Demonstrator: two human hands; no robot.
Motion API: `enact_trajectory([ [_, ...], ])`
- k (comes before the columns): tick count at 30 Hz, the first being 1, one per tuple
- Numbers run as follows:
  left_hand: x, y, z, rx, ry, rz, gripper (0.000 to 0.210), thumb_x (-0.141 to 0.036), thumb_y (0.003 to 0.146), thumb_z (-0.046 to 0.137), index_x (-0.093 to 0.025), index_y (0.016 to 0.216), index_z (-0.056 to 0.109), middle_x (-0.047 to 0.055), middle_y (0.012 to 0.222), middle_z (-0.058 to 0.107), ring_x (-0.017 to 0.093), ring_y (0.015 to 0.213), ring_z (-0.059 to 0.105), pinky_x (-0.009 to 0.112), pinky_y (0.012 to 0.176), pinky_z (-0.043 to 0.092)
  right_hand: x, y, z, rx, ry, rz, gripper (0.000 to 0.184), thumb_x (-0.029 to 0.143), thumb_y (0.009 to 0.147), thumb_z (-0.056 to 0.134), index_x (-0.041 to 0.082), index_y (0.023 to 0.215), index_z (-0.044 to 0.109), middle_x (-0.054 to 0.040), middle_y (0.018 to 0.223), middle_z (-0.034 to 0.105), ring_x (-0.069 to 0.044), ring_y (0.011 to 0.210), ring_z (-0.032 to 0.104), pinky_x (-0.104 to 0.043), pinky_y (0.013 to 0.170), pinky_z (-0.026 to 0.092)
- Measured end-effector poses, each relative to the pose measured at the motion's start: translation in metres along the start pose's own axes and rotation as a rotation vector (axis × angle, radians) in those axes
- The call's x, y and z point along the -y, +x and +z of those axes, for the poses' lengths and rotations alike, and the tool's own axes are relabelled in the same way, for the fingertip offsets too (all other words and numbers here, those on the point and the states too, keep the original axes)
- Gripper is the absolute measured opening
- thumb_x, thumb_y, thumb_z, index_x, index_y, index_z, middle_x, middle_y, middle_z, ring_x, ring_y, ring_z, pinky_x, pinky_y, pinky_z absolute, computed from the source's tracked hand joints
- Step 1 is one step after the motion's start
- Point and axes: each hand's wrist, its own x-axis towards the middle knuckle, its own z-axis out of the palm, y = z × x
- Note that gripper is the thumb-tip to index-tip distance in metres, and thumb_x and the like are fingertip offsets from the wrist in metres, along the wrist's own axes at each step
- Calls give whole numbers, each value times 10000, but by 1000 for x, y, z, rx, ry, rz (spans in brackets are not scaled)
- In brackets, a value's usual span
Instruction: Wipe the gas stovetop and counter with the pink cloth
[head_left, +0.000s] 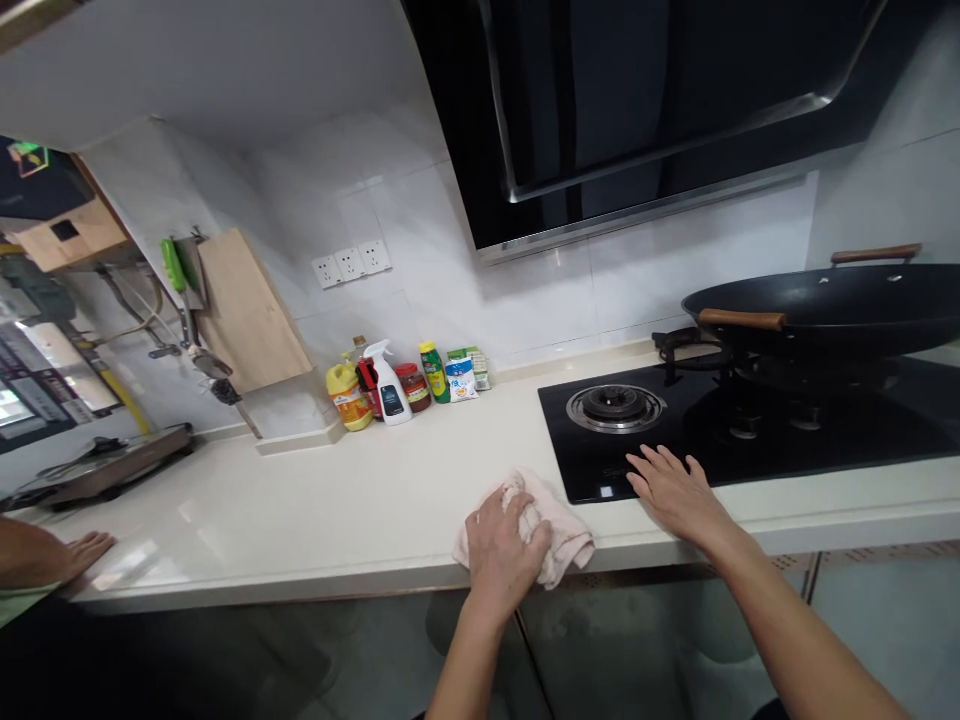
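My left hand [501,545] grips a pale pink cleaning cloth [566,530], pressing it on the white countertop [315,510] near the front edge. The bunched cloth spreads out beside the stove's left corner. Fingers spread, my right hand [675,490] rests at the front edge of the black gas stove [697,430] and holds nothing. Behind it is the bare left burner [615,404], without a pan support on it.
A large black wok [832,310] with wooden handles stands on the right burner. Bottles, including a white spray bottle [388,385], line the wall. Another person's hand [90,552] rests on the counter at far left. A range hood [660,110] hangs overhead.
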Motion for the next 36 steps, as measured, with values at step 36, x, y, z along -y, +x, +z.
enact_trajectory([
  [36, 68, 20, 5, 90, -116, -117, 461, -524, 986, 445, -253, 1313, 624, 108, 1397, 581, 259, 1365, 470, 465, 1136, 357, 105, -15, -20, -39, 426, -421, 580, 537, 969, 384, 243, 1455, 504, -96, 1573, 406, -280, 1444, 347, -490, 1168, 276],
])
